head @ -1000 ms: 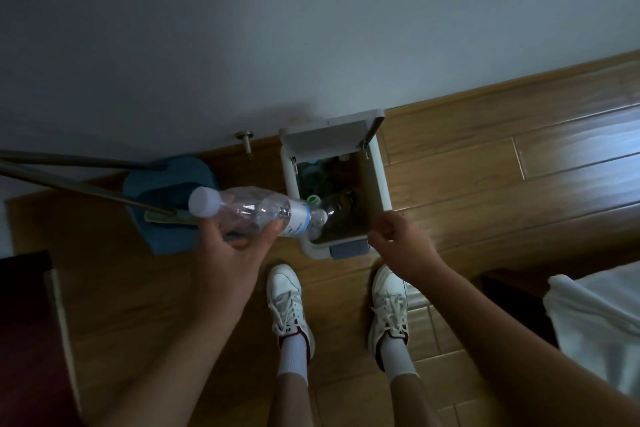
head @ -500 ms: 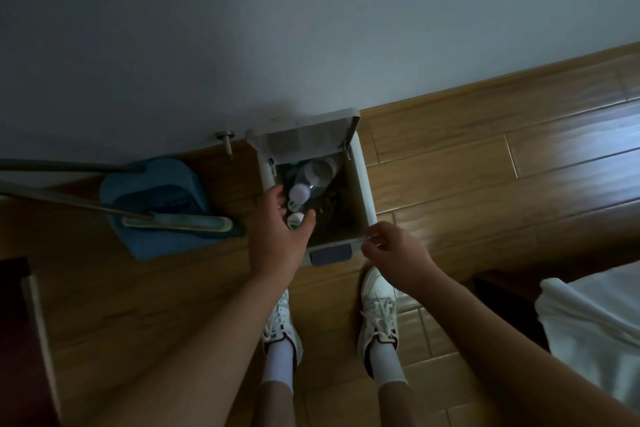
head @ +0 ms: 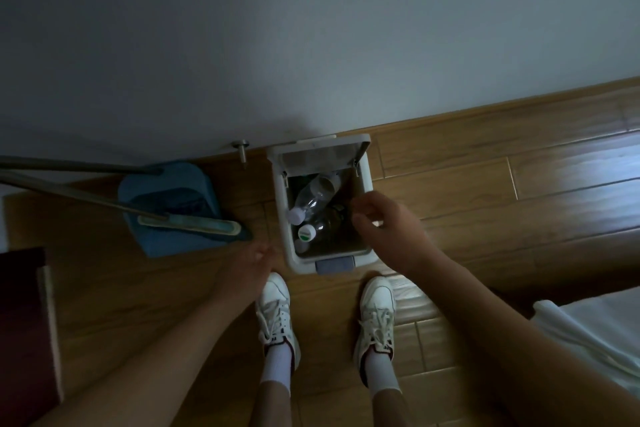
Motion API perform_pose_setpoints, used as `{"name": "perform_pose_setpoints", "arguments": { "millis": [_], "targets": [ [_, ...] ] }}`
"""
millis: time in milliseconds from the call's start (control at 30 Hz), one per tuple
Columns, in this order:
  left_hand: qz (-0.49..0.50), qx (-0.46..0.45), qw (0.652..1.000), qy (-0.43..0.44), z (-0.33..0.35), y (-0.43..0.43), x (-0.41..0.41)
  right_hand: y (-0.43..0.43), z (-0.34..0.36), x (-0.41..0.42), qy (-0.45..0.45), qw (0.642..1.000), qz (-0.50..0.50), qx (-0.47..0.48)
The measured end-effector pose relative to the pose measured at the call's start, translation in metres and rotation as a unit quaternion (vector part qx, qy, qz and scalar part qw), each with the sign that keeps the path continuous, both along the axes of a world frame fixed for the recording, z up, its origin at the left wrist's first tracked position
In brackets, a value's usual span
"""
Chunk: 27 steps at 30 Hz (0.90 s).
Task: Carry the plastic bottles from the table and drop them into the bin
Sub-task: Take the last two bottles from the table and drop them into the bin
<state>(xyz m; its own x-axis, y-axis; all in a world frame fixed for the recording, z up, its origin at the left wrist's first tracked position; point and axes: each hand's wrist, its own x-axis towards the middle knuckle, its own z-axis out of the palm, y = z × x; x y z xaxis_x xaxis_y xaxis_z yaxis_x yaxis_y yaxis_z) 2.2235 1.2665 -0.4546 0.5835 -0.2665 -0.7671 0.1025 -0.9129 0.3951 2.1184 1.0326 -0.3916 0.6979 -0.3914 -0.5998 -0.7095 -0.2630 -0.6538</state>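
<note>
Two plastic bottles show inside the bin, just left of my right grip. The clear bottle is crinkly and see-through, with a pale round cap at its near end. It lies slanted on top. The dark bottle lies under it, with a round white and green cap pointing up at me. The bin is a white plastic box with rounded corners. Its flat lid stands up against the wall, beyond both grips. A small grey tab sticks out of the bin's near side, between my two grips.

My right grip hangs over the bin's right edge. Its fingers are loosely curled and it holds nothing. I cannot tell if it touches the edge. My left grip is just left of the bin's near corner. It looks blurry, its fingers are loose, and it holds nothing.

Left of my left grip sits a blue plastic dustpan with a long flat brush lying across it. The floor is smooth, shiny wood planks. My white lace-up shoes stand nearer me than both grips. Far right of my right grip is a soft white sheet.
</note>
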Motion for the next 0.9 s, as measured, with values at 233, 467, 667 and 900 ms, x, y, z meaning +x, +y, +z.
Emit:
{"name": "perform_pose_setpoints", "arguments": {
  "millis": [233, 467, 667, 900],
  "targets": [
    [-0.015, 0.03, 0.999, -0.03, 0.035, 0.023, 0.009, -0.003, 0.079, 0.055, -0.149, 0.984, 0.041, -0.087],
    [0.012, 0.028, 0.999, -0.036, 0.051, 0.041, 0.007, -0.011, 0.052, 0.077, -0.077, 0.955, 0.184, -0.219],
    [0.042, 0.021, 0.998, -0.043, 0.047, 0.066, -0.014, 0.011, 0.033, 0.043, -0.077, 0.95, 0.192, -0.234],
    [0.115, -0.021, 0.993, -0.016, 0.038, 0.08, -0.054, 0.052, -0.02, -0.023, 0.038, 0.938, 0.312, -0.148]
  ]
}}
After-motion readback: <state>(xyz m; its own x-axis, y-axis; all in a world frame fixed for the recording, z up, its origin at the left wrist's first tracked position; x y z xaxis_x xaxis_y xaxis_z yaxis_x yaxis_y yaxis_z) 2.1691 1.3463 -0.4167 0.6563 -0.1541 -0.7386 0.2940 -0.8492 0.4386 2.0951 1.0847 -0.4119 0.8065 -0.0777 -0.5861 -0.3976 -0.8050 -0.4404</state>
